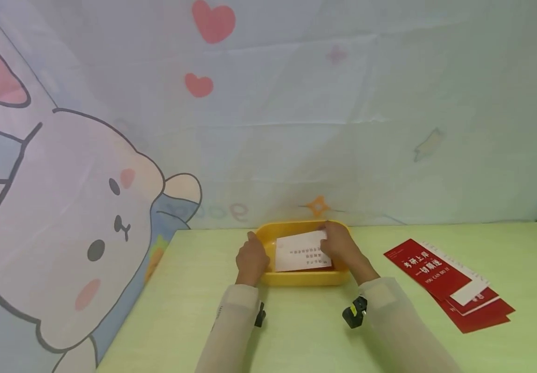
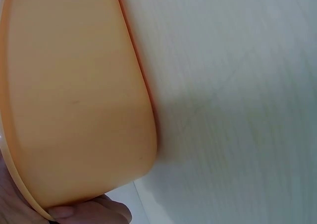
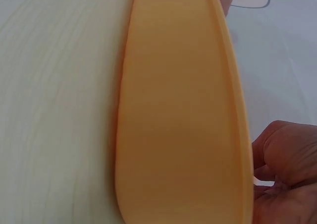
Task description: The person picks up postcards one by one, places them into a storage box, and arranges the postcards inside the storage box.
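A shallow yellow plastic tray (image 1: pixel 305 280) stands near the back edge of the table, its outer wall filling much of both wrist views. My left hand (image 1: pixel 252 260) grips its left end, with fingers (image 2: pixel 94 211) curled against the outside below the rim. Inside lies a white printed card (image 1: pixel 298 253), with a red edge showing beneath it. My right hand (image 1: pixel 343 246) reaches over the right end and pinches the card's right side. In the right wrist view this hand's fingers (image 3: pixel 290 144) are bent beyond the rim; their tips are partly hidden.
To the right, several red cards (image 1: pixel 440 272) with white lettering lie overlapped on the pale green table (image 1: pixel 193 311), a small white slip (image 1: pixel 470 292) on top. A cloth backdrop (image 1: pixel 287 155) with a cartoon rabbit and hearts rises right behind the tray.
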The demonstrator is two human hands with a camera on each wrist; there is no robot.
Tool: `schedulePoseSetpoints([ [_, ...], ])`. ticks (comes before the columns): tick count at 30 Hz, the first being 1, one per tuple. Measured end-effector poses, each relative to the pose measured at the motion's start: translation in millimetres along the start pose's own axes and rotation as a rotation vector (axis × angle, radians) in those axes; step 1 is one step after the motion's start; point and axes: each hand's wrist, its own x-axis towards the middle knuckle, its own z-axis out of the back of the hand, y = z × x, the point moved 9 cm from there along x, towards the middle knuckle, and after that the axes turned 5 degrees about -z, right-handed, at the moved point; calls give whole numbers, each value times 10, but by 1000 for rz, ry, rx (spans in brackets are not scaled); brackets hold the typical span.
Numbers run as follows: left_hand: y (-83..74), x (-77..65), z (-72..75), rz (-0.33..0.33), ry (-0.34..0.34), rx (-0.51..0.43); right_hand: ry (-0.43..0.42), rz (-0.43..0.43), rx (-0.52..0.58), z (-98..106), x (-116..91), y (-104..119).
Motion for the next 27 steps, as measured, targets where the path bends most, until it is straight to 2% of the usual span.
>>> schedulePoseSetpoints([
  [6,-5,8,-8,4,-8,1,2,-21,-79,-76,25,-30],
  [12,-3,3,-9,5,-11,6,44,-95,-72,-163,44,-112],
  [17,-29,1,-6,3,-12,6,44,-128,-65,-172,50,-160],
  [27,-32,-16,38,-3,-26,10,22,-112,-81,-210,92,-181],
])
